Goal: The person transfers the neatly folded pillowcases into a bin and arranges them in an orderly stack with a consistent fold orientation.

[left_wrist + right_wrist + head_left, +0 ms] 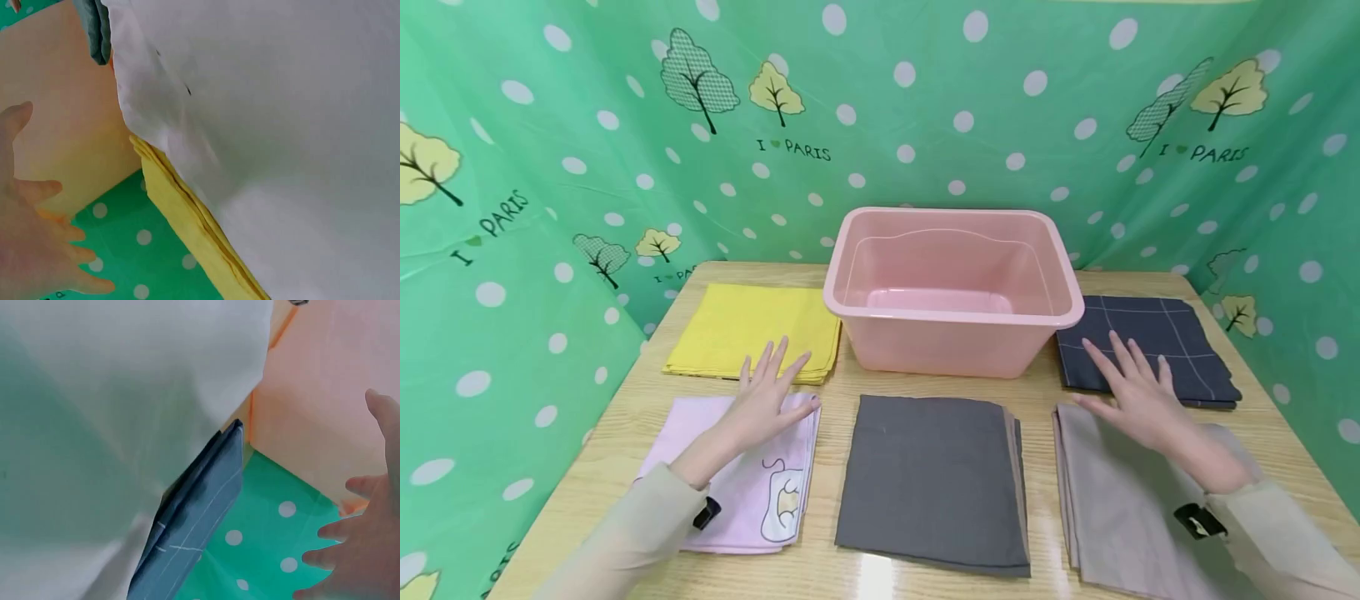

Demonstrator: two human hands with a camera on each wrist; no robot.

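Observation:
My left hand (769,406) has its fingers spread and holds nothing. It overlaps the upper part of a folded lilac cloth (737,492) with a cartoon print, its fingertips overlapping the folded yellow cloth (760,325) behind. On the other side, my right hand (1138,396) is likewise spread and bare, over the folded grey-beige cloth (1142,508). Its fingertips overlap the folded navy checked cloth (1157,342). Both wrist views show the spread fingers too, beside the yellow cloth (187,225) in the left one and the navy cloth (194,519) in the right.
A pink plastic bin (947,346) stands at the back middle of the wooden table (595,508), with nothing inside it. In front of the bin lies a folded dark grey cloth (932,483). Green polka-dot curtain (925,108) encloses the back and sides.

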